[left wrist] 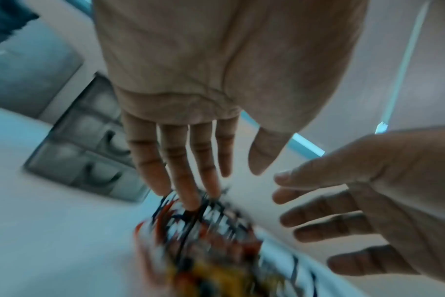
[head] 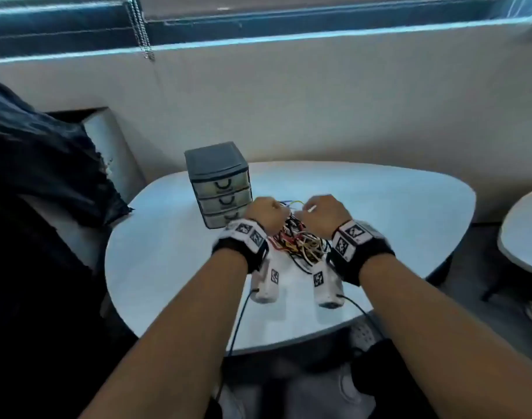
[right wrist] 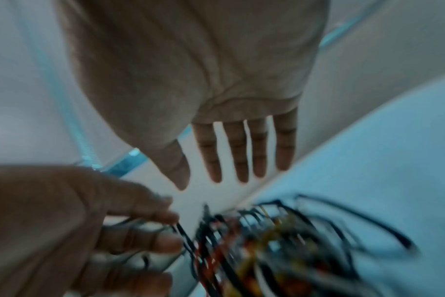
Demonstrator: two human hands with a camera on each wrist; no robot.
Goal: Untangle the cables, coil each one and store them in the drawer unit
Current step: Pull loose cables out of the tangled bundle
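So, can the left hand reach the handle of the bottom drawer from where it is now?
Probably yes. The left hand is open over the cable tangle, right beside the drawer unit. Nothing stands between it and the bottom drawer handle, though its fingertips touch the cables.

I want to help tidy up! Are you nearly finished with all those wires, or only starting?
Only starting. Nothing looks done: the tangled bundle of red, yellow, black and white cables sits as one knot on the white oval table. In hand: the left hand and right hand reach into its far end, fingers straight in the wrist views. Left: separating, coiling, and storing them; the small grey three-drawer unit has all drawers closed.
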